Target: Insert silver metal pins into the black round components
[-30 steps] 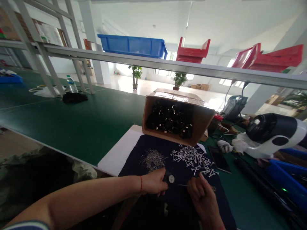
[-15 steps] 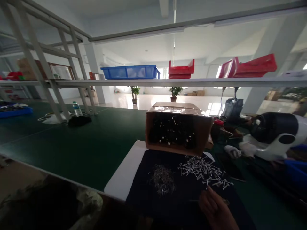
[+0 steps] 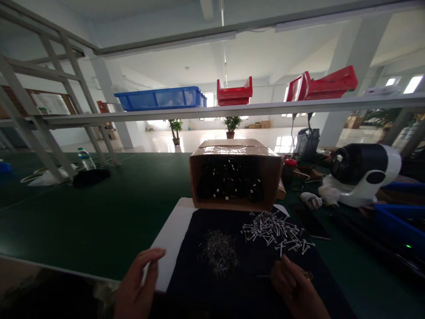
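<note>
My left hand is raised over the left edge of the white sheet, thumb and fingers apart, holding nothing. My right hand is closed near the pile of long silvery screws. Between its thumb and forefinger a screw stands with the head up. A thin metal rod sticks out leftward from under the same hand; a yellowish part shows on the other side, and its kind I cannot make out. Left of the screws, a heap of fine metal pins lies on the dark cloth.
An open cardboard box of dark parts stands behind the cloth. To the right are a phone, a white-and-black fan-like device and a blue bin. A shelf with bins crosses above the green table.
My left hand has come into view at the lower left. My right hand keeps its pinch near the screws. The view has turned slightly right.
</note>
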Motion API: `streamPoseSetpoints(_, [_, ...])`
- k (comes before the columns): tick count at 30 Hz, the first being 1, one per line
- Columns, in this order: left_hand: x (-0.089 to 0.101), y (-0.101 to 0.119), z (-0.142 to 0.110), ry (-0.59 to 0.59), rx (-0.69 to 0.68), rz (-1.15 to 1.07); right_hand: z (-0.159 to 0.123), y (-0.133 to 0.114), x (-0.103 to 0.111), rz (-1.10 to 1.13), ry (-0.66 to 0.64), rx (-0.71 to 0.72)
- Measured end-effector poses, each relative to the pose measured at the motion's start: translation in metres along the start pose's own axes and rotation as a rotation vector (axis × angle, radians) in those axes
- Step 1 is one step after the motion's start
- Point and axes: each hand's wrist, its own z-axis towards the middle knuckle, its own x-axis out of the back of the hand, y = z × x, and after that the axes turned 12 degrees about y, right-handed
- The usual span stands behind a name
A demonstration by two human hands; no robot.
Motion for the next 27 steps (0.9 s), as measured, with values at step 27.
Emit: streamPoseSetpoints(27, [-0.1,0.042,0.003,-1.097,0.647,-0.467,-0.026,0.016,-0.019,-0.94,-0.387,0.888])
